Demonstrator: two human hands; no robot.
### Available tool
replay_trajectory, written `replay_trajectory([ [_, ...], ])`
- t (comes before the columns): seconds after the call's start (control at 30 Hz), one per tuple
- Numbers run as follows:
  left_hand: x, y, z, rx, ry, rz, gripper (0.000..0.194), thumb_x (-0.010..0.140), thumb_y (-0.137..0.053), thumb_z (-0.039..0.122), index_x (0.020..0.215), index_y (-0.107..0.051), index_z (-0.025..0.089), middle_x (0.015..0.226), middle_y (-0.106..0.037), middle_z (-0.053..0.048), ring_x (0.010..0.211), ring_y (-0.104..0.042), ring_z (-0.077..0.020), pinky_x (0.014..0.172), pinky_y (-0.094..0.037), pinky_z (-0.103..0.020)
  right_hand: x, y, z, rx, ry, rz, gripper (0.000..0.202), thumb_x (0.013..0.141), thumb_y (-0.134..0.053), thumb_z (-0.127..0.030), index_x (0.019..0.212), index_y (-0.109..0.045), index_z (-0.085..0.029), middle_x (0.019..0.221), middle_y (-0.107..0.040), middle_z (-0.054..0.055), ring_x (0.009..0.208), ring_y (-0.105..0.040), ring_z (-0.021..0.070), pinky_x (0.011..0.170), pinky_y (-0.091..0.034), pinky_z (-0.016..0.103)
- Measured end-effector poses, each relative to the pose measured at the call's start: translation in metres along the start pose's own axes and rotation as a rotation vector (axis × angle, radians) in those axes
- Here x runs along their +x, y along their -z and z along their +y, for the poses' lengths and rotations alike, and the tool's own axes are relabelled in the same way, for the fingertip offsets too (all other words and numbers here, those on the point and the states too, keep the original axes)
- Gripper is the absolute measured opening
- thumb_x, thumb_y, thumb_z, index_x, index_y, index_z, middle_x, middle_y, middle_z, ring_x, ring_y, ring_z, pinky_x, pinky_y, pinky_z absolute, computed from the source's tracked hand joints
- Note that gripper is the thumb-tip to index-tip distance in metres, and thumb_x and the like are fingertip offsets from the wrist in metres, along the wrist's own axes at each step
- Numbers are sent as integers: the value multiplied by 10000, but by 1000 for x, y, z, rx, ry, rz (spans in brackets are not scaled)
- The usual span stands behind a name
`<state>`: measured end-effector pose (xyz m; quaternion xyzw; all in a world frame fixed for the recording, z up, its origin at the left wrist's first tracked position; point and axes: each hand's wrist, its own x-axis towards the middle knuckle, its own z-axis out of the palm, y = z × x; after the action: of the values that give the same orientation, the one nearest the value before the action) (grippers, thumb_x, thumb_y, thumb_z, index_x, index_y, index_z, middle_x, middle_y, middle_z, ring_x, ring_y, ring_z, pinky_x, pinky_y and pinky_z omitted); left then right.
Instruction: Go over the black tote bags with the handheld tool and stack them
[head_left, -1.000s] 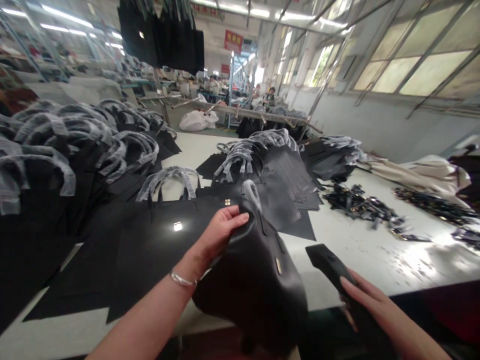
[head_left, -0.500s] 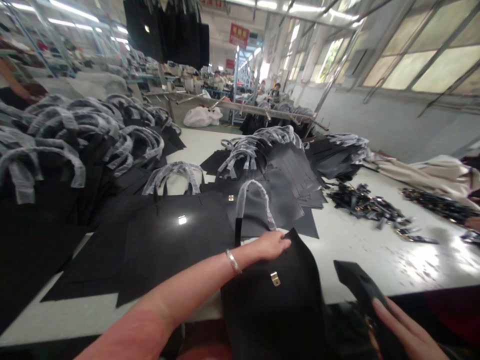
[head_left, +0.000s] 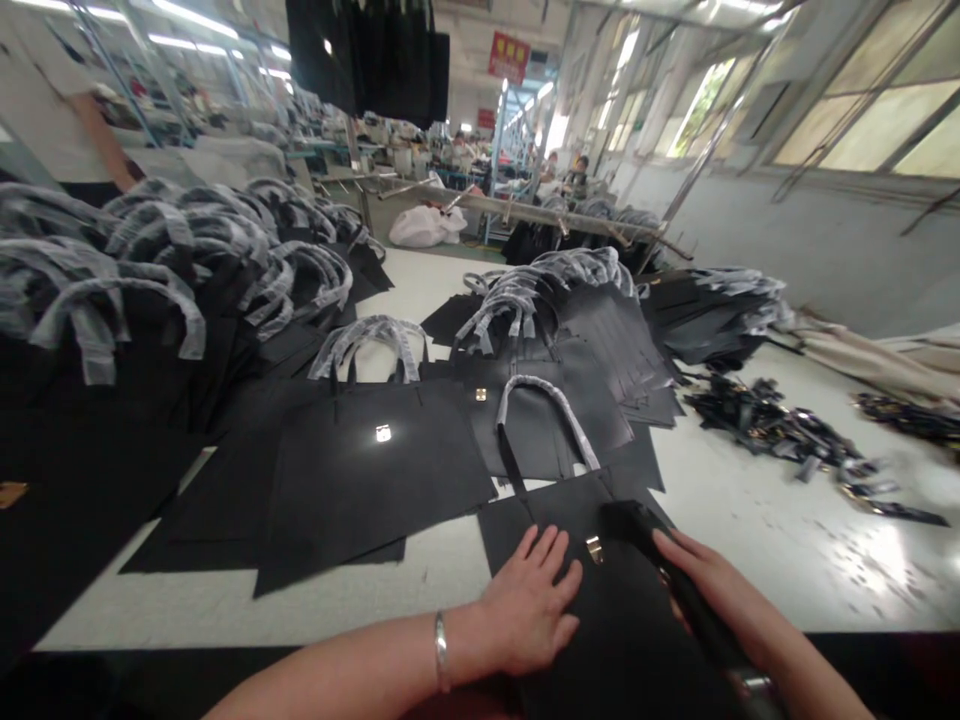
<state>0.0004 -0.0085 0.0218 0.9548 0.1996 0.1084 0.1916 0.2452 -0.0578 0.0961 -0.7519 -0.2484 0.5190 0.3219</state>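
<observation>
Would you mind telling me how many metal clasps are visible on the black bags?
3: one on the bag under the left hand, one on the large flat bag, one on the bag behind it. The stacked bags may hide more.

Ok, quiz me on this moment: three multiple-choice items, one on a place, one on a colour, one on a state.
1. Where does the left hand lie?
A. flat on the black bag at the table's near edge
B. on the white sack across the aisle
C. on the heap of straps at the right

2. What colour is the small clasp on that bag?
A. red
B. gold-toned metal
C. blue

3. What is the state of the right hand?
A. empty and raised in the air
B. closed around a dark tool whose tip is near the clasp
C. gripping the bag's wrapped handle

Answers:
1 A: palm and spread fingers rest on the bag's face.
2 B: the clasp shines pale gold against the black.
3 B: the fingers wrap the tool's body, its end lying by the clasp.
</observation>
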Motion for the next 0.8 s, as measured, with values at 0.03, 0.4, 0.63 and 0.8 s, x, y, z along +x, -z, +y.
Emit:
replay_trajectory([
  [0.03, 0, 0, 0, 6, 2, 3, 598, 957, -279, 493, 1433, -306, 132, 1518, -186, -184, 1423, -107, -312, 1151, -86, -498, 6, 1, -5, -5, 0, -8, 470, 796, -590, -561, 1108, -543, -214, 532, -601, -30, 395, -557, 153, 358, -431, 238],
  [0.4, 0, 1, -2, -13, -6, 16, 583, 955, -293, 477, 1422, -324, 130, 1500, -236, -189, 1416, -140, -320, 1145, -113, -514, 8, 2, -19, -46, 1, 18, 469, 773, -624, -528, 1088, -588, -182, 504, -596, -12, 375, -550, 172, 351, -423, 261],
  [0.63, 0, -5, -2, 25, -22, 81, 561, 947, -346, 466, 1356, -399, 86, 1467, -313, -179, 1387, -242, -292, 1148, -195, -418, 2, -8, -40, -65, 210, 215, 635, 780, -594, -591, 1274, -499, -204, 485, -565, -59, 437, -554, 160, 420, -444, 252],
  [0.8, 0, -13, -4, 69, -244, 122, 327, 952, -369, 269, 1101, -579, 68, 1180, -585, -134, 1171, -496, -215, 1039, -356, -310, -24, -24, -32, -162, 74, -23, 770, 750, -613, -596, 1376, -428, -188, 491, -572, -52, 406, -540, 162, 398, -419, 259],
])
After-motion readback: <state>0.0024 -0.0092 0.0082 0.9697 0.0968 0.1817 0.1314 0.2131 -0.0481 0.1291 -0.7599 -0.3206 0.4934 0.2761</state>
